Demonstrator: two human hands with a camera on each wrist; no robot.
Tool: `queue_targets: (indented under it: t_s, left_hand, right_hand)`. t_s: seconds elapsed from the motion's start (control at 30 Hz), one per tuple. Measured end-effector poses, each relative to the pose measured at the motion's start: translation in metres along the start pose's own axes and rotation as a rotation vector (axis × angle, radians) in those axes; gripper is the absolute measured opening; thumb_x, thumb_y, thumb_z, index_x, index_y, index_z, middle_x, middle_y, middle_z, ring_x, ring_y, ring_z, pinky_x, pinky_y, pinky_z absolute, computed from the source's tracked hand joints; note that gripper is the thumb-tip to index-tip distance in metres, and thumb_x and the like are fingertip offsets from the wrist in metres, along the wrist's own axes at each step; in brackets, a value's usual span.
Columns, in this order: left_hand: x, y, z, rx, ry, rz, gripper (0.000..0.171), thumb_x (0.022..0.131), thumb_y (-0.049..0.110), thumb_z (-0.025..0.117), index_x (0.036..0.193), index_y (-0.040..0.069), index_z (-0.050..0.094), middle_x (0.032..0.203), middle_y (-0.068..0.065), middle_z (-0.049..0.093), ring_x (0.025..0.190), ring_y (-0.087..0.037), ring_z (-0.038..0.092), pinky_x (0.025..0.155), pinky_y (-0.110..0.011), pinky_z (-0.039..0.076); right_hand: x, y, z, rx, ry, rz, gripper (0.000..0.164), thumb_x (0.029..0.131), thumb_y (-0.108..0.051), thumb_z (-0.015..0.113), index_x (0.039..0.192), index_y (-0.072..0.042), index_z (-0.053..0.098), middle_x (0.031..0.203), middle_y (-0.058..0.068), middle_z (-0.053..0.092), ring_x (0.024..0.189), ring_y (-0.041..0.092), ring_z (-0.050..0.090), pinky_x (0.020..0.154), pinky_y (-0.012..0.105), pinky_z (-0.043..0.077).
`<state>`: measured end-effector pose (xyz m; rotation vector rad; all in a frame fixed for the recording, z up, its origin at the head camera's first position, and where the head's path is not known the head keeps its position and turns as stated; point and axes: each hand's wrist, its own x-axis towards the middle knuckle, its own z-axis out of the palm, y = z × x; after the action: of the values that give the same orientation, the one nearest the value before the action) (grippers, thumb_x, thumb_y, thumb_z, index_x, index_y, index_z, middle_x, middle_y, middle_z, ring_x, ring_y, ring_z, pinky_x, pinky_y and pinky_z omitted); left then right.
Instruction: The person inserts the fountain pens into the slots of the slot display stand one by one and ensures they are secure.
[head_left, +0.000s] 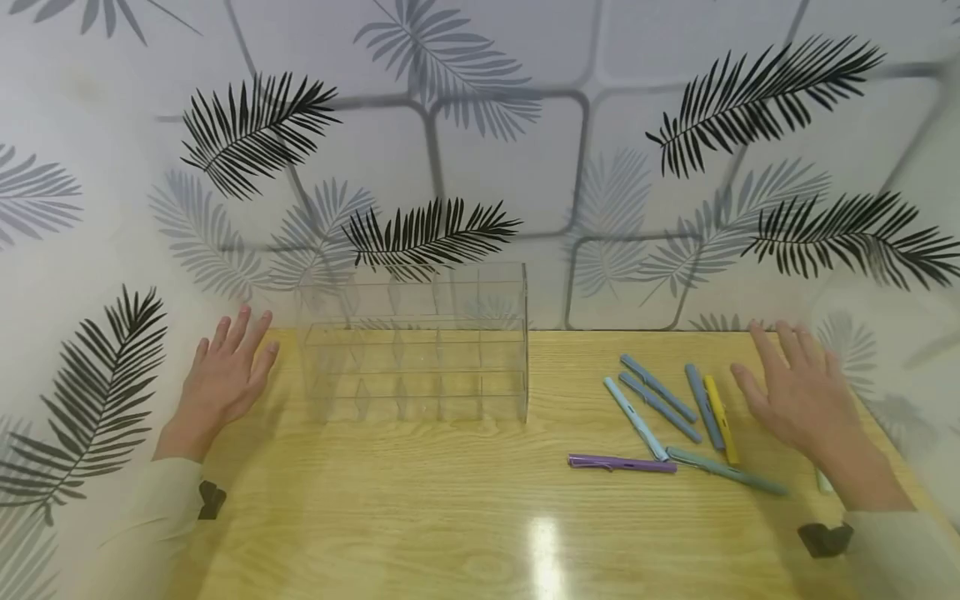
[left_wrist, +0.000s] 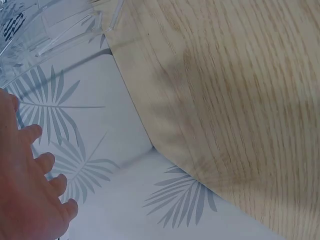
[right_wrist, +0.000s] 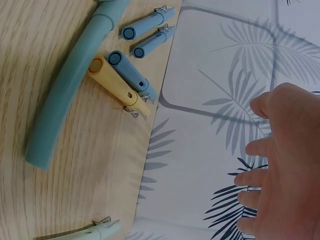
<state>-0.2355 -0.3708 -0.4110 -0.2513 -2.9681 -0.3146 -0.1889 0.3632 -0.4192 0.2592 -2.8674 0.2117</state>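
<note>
My left hand [head_left: 225, 373] hovers to the left of a clear plastic rack [head_left: 416, 367], with its fingers spread and nothing in them. The rack stands on the table with rows of compartments. On the right side, my right hand [head_left: 804, 392] is held out with fingers extended, nearest to a yellow pen [head_left: 722, 419] and a blue pen [head_left: 705, 407]. Two more blue pens [head_left: 660, 406], a light blue pen [head_left: 636, 418], a purple pen [head_left: 622, 463] and a green pen [head_left: 727, 471] lie about. A pale green pen [right_wrist: 90, 232] is partly hidden under my right arm in the head view.
The wooden table [head_left: 375, 517] meets a wall covering [head_left: 510, 167] with leaf prints at its back and sides. In the left wrist view a corner of the table [left_wrist: 160, 145] shows below the rack. A light reflection lies at the table's front middle.
</note>
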Motion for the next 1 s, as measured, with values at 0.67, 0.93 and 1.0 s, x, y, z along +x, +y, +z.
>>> queue_targets:
  t_s: [0.67,0.93,1.0]
  left_hand:
    - [-0.01,0.011,0.011,-0.131,0.062,0.013,0.063,0.113,0.044,0.022,0.165,0.01,0.018,0.168,-0.027,0.004,0.151,-0.054,0.004,0.113,-0.077,0.007]
    - [-0.02,0.023,0.023,-0.371,0.208,0.03,0.056,0.114,0.033,0.031,0.162,0.005,0.026,0.165,-0.031,0.019,0.146,-0.058,0.019,0.114,-0.074,0.016]
    - [-0.023,0.027,0.026,-0.439,0.243,0.04,0.054,0.113,0.029,0.034,0.161,0.004,0.028,0.164,-0.03,0.022,0.147,-0.055,0.021,0.117,-0.07,0.016]
  right_hand:
    - [-0.015,-0.022,-0.001,0.115,0.07,-0.031,0.065,0.109,-0.035,0.044,0.158,0.004,0.026,0.151,0.043,0.027,0.14,0.061,0.021,0.109,0.079,0.014]
    - [-0.021,-0.046,0.008,0.3,0.109,-0.012,0.058,0.108,-0.028,0.051,0.155,0.002,0.036,0.145,0.044,0.035,0.127,0.068,0.033,0.099,0.083,0.026]
    - [-0.022,-0.054,0.01,0.331,0.101,-0.001,0.057,0.108,-0.028,0.052,0.154,0.002,0.038,0.145,0.042,0.038,0.125,0.066,0.035,0.092,0.083,0.031]
